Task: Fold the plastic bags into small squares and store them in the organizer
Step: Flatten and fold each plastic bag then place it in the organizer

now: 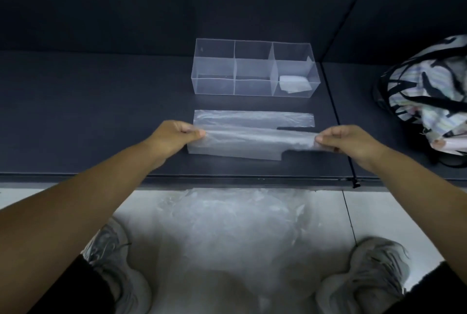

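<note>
A clear plastic bag lies flattened across the dark table, folded lengthwise into a long strip. My left hand pinches its left end, lifting the near layer. My right hand pinches the right end the same way. Behind the bag stands a clear organizer with several compartments. One small folded bag lies in its front right compartment; the other compartments hold nothing.
The dark table has its front edge just below my hands. A striped tote bag sits at the right. More crumpled clear plastic bags lie on the pale floor between two grey shoes.
</note>
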A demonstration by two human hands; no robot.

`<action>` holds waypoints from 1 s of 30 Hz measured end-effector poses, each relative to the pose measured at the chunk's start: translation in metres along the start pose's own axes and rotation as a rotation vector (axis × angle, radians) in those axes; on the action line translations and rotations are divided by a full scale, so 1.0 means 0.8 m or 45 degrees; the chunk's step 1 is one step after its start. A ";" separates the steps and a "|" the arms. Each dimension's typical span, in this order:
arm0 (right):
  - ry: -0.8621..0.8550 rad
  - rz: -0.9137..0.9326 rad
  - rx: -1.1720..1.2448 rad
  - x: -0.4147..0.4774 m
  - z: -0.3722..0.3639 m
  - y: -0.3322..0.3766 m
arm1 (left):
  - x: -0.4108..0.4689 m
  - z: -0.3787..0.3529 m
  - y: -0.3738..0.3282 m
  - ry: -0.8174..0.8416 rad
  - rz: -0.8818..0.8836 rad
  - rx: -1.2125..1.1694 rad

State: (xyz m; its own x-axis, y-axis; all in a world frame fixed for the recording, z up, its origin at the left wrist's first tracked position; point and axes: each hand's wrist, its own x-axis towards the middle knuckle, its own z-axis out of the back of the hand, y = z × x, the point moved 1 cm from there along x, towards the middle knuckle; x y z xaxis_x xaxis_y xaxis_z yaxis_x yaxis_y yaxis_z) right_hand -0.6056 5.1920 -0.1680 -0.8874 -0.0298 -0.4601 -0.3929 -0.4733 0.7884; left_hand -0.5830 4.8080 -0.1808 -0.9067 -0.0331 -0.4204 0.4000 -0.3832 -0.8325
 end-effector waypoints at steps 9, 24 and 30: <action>-0.413 -0.058 -0.037 0.098 -0.012 -0.011 | 0.074 -0.015 0.010 -0.278 0.066 -0.006; -0.592 -0.016 -0.246 0.120 -0.023 -0.014 | 0.053 -0.115 0.009 -0.428 -0.650 1.110; -0.886 0.414 -0.628 0.082 -0.091 0.039 | 0.061 -0.120 0.043 -0.249 -0.425 1.312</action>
State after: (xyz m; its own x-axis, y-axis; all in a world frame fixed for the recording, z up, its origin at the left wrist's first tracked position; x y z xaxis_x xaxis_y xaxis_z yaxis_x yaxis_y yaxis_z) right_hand -0.6588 5.1116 -0.2034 -0.9444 0.2347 0.2302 -0.0925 -0.8617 0.4989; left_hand -0.6009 4.8816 -0.2647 -0.9904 0.1052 -0.0901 -0.0904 -0.9837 -0.1553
